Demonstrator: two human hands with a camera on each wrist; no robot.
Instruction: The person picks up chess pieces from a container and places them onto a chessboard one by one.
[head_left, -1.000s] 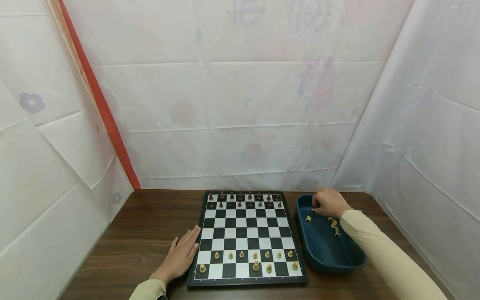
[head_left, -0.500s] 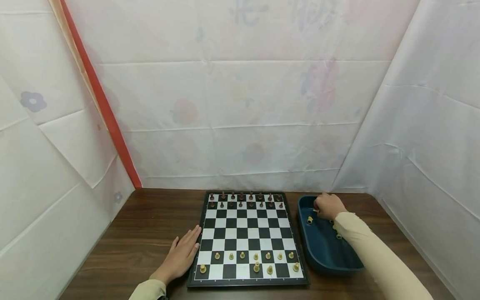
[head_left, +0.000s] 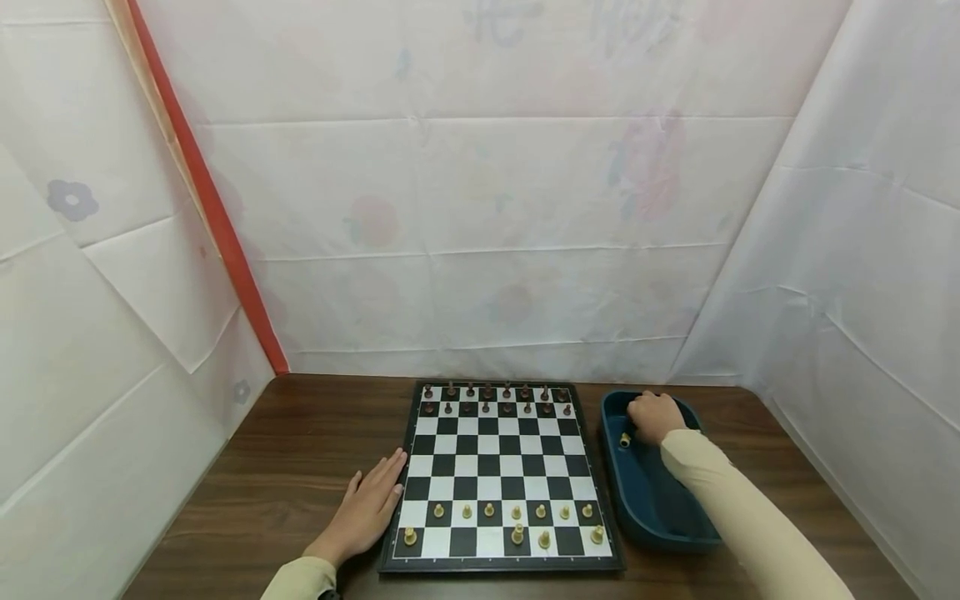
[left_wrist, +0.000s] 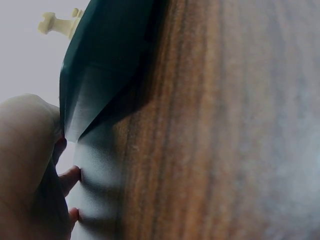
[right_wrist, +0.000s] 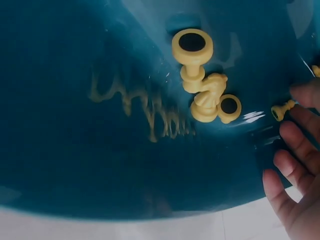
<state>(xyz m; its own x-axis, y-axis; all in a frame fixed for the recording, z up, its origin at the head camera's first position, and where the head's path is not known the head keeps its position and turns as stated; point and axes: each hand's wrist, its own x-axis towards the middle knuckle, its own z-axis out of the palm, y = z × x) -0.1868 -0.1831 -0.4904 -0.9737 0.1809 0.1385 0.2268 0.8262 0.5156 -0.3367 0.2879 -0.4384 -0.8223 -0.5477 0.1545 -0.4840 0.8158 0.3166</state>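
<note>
My left hand (head_left: 365, 508) lies flat on the wooden table, its outstretched fingers touching the left edge of a magnetic-style chessboard (head_left: 501, 566). Inside the blue tray (head_left: 667, 512), my right hand (head_left: 655, 415) reaches down at the far end. The right wrist view shows its thumb and index finger pinching a small pale-yellow pawn (right_wrist: 283, 109); the other fingers spread below. Beside them a knight (right_wrist: 210, 97) and other yellow pieces lie tipped over. Another yellow piece (head_left: 625, 439) rests near the tray's left wall. My hand and sleeve hide most tray pieces from the head view.
Dark red chess pieces (head_left: 487, 392) fill two rows at the board's far end. Yellow pawns (head_left: 489, 509) line the second near row, with a few larger yellow pieces (head_left: 517, 534) in the nearest row. White cloth walls (head_left: 480, 250) enclose the table (head_left: 300, 442).
My right hand has shifted slightly nearer and lower within the tray, and my sleeve now covers pieces seen earlier. The left hand keeps its place at the board's edge.
</note>
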